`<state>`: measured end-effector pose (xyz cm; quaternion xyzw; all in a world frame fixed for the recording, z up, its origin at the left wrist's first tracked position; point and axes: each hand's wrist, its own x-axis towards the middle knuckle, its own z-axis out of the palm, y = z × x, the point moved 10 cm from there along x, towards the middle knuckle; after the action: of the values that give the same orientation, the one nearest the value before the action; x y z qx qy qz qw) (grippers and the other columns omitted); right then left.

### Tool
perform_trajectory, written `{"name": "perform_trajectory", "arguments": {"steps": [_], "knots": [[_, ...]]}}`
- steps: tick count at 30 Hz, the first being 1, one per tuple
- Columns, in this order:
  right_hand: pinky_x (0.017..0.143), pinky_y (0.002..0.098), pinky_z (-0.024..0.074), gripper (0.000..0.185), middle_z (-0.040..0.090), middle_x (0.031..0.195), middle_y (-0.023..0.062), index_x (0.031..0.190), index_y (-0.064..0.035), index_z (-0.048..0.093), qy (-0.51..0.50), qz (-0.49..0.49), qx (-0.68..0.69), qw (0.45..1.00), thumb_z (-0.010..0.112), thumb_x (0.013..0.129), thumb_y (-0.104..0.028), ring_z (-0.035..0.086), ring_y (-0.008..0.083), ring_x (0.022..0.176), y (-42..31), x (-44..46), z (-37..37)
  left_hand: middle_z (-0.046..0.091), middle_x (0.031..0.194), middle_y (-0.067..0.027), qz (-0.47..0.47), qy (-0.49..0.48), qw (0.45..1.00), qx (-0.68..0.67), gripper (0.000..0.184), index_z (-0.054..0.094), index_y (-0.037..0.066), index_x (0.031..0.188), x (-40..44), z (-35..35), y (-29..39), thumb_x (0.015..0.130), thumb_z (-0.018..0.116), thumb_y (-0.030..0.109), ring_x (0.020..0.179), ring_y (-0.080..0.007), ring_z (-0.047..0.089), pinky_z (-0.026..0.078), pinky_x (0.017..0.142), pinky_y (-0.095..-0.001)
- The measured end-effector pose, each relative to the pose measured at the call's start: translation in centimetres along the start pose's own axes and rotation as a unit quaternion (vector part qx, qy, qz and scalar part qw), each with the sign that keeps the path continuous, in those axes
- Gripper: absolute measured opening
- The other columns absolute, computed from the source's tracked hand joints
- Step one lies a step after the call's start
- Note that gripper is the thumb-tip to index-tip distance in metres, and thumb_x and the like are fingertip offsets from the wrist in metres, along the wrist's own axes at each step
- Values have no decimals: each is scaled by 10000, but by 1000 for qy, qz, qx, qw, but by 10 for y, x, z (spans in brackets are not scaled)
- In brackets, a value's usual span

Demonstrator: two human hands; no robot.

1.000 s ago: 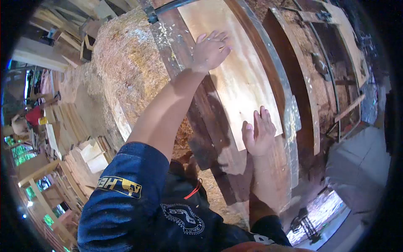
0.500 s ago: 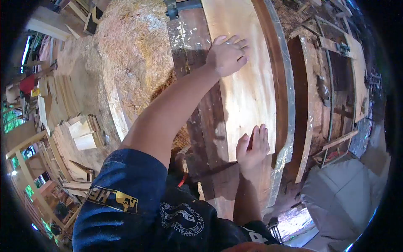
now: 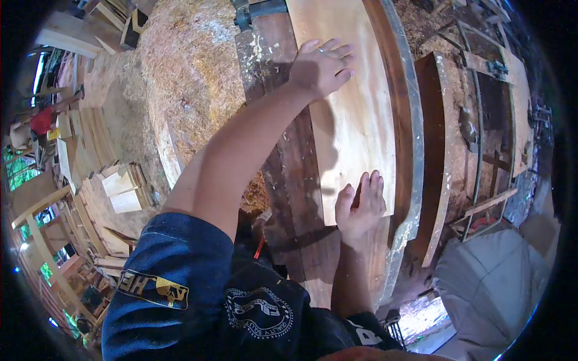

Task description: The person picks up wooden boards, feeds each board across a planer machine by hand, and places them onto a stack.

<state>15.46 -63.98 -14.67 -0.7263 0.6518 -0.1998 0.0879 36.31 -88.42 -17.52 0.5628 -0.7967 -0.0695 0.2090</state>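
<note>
A pale wooden board (image 3: 361,129) lies lengthwise on a dark wooden bench (image 3: 295,162). My left hand (image 3: 322,71) reaches across from the left and rests palm down on the board's farther part, fingers spread, with a ring on one finger. At the board's near end is my right hand (image 3: 360,207), its fingers stretched forward and its thumb apart. Neither hand is wrapped round anything. Along the board's right side runs a brown wooden strip with a grey-edged rail (image 3: 412,120) beyond it.
Wood shavings (image 3: 192,66) are heaped left of the bench. Stacked boards (image 3: 126,189) lie farther left. To the right stand a brown plank on edge (image 3: 433,150), a frame (image 3: 478,138) and a grey cover (image 3: 481,283). A dark metal part (image 3: 265,7) sits at the bench's far end.
Both hands and the board's near end appear slightly farther forward. The view has also shifted a little. Both hands keep their flat pose on the board.
</note>
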Motion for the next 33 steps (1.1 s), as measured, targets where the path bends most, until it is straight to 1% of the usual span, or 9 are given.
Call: {"name": "perform_trajectory", "arguments": {"steps": [6,12,15,18,21,24,27,30,33], "knots": [[1148,499,313,644,443,1608,187,1524,-54,501,-56,27,-63,996,606,974,-371,400,410,1488,-10,25,15,501,1583,42,-11,-33,999,33,459,674,224,1364,19,-4,-15,1037,502,495,1492,-218,414,245,1238,-494],[1174,531,274,661,409,1628,191,1539,-47,474,-98,46,-71,992,586,989,-397,336,440,1512,-22,54,24,477,1599,65,-7,-17,998,52,480,644,239,1412,37,5,-42,1043,485,501,1513,-198,376,218,1251,-487],[1175,535,272,659,416,1624,186,1531,-53,486,-81,40,-66,994,585,980,-401,331,442,1513,-25,70,32,508,1574,38,3,4,998,56,488,622,240,1421,51,4,-56,1034,460,488,1489,-208,407,263,1213,-483],[1174,538,270,665,417,1626,180,1523,-63,503,-66,39,-60,995,594,961,-408,343,444,1505,-30,87,40,495,1586,28,-10,-21,997,77,496,594,244,1450,68,9,-74,1037,458,483,1492,-211,401,285,1194,-525],[1170,539,269,672,423,1623,177,1519,-72,512,-50,33,-51,997,598,947,-414,354,441,1499,-36,108,48,482,1581,-104,-66,-86,994,7,569,532,155,1493,90,-11,-85,972,540,382,1475,-254,418,275,1231,-464],[1148,545,281,663,434,1614,183,1507,-66,525,-40,22,-58,997,591,948,-418,359,443,1495,-44,128,56,548,1518,-99,-10,-78,997,22,535,600,83,1407,103,-21,-92,952,555,361,1417,-272,476,351,1152,-488],[1133,538,288,666,435,1611,192,1506,-67,530,-34,16,-68,997,585,948,-428,357,447,1495,-53,149,65,579,1483,-100,-13,-29,999,-6,504,629,67,1364,118,-29,-111,951,555,346,1387,-285,501,382,1111,-499],[1124,525,296,677,448,1602,194,1510,-68,527,-16,5,-77,997,582,946,-438,370,448,1488,-59,167,74,598,1460,-106,4,24,1000,13,493,636,69,1354,128,-30,-128,953,554,343,1374,-290,514,393,1096,-503],[1123,528,296,672,454,1599,192,1508,-71,531,-10,3,-82,997,578,946,-437,381,452,1481,-66,185,81,597,1465,-102,21,13,1000,-1,491,640,72,1355,142,-28,-145,959,548,348,1385,-280,504,379,1107,-500]]}}
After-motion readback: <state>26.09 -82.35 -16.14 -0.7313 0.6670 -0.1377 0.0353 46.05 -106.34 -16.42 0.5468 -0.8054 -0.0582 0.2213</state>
